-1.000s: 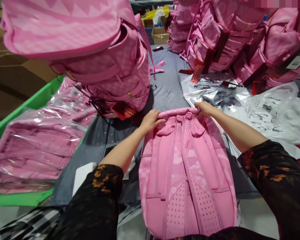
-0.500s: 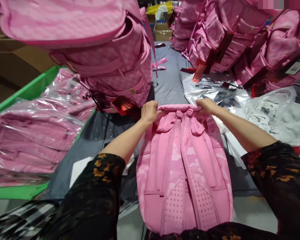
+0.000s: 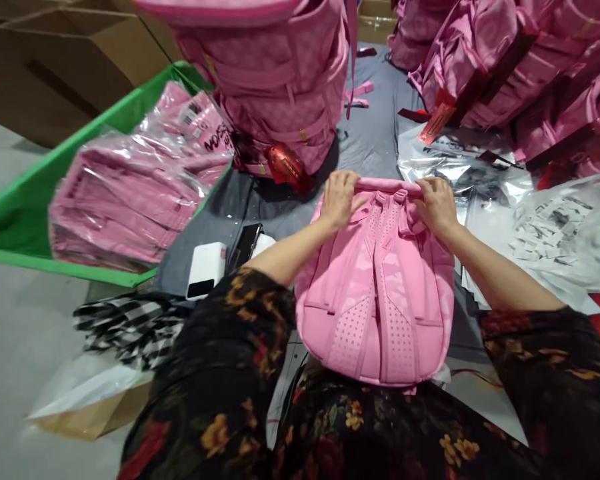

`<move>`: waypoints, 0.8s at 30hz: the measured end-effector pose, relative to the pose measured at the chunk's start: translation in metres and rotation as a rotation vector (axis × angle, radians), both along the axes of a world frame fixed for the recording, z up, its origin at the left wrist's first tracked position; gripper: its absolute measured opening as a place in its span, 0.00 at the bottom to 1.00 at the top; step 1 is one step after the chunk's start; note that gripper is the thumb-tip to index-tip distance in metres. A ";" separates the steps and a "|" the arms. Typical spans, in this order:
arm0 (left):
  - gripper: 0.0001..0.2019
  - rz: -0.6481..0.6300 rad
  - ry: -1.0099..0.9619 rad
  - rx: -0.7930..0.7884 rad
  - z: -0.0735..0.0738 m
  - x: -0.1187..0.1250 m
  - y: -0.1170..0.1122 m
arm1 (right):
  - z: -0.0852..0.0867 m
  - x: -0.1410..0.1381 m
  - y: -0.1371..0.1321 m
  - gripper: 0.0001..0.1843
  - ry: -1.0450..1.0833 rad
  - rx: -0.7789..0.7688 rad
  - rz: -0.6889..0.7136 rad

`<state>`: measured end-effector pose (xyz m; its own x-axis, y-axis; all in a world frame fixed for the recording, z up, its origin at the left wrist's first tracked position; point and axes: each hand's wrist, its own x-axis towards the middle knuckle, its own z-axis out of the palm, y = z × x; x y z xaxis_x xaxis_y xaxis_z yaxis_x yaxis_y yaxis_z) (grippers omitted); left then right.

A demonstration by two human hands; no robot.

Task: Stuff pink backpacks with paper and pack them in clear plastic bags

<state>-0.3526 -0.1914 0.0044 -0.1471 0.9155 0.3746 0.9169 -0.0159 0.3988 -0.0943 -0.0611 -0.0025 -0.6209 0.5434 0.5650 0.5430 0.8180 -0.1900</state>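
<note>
A pink camouflage backpack (image 3: 380, 287) lies in front of me with its shoulder straps facing up, its bottom end near my lap. My left hand (image 3: 341, 199) is closed on the top edge at its left corner. At the right corner of that same edge, my right hand (image 3: 436, 203) grips the fabric. The rolled top edge stretches between both hands, and some fingertips are hidden beneath it. Just beyond my left hand stands a tall stack of pink backpacks (image 3: 275, 80) with a red tag (image 3: 287, 167) hanging from it.
Plastic-wrapped pink backpacks (image 3: 130, 193) fill a green-rimmed bin (image 3: 80, 270) at left. A white power bank (image 3: 207, 267) and a dark phone (image 3: 247, 243) lie near my left arm. More pink backpacks (image 3: 500, 60) stand at back right, by a clear bag of labels (image 3: 555, 223).
My view has tilted downward and turned left, showing more of the bin and floor. Both hands still hold the backpack's top edge, and its bottom now shows above my lap.
</note>
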 end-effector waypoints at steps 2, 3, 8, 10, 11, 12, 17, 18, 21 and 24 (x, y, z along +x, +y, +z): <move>0.13 -0.304 -0.026 0.135 0.001 0.017 -0.062 | 0.015 0.009 -0.066 0.14 -0.001 0.001 0.241; 0.11 -0.471 -0.030 0.174 0.000 0.026 -0.095 | 0.020 0.013 -0.101 0.12 -0.022 -0.023 0.417; 0.13 -1.071 0.008 0.120 0.006 0.061 -0.195 | 0.012 0.011 -0.200 0.21 -0.282 -0.124 0.917; 0.16 -1.172 0.061 0.020 0.011 0.071 -0.192 | 0.001 0.005 -0.193 0.25 -0.320 -0.094 0.878; 0.17 -1.201 0.082 -0.023 0.012 0.075 -0.184 | -0.004 0.002 -0.185 0.27 -0.334 -0.084 0.859; 0.17 -1.228 0.100 -0.057 0.013 0.078 -0.174 | -0.010 0.000 -0.175 0.27 -0.349 -0.087 0.843; 0.19 -1.254 0.219 0.061 -0.019 0.078 -0.111 | -0.053 -0.007 -0.143 0.27 -0.356 -0.183 0.818; 0.20 -1.226 0.238 0.123 -0.031 0.077 -0.100 | -0.062 -0.008 -0.140 0.25 -0.345 -0.199 0.799; 0.20 -1.099 0.300 0.236 -0.060 0.075 -0.074 | -0.081 -0.012 -0.127 0.17 -0.284 -0.250 0.676; 0.18 -0.941 0.385 0.212 -0.071 0.075 -0.068 | -0.072 -0.008 -0.116 0.10 -0.120 -0.275 0.528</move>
<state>-0.2774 -0.2596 -0.0667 0.7566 0.5082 0.4115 0.5622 -0.8269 -0.0125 -0.1024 -0.1770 -0.0747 -0.8971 0.2602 0.3571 0.1075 0.9124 -0.3949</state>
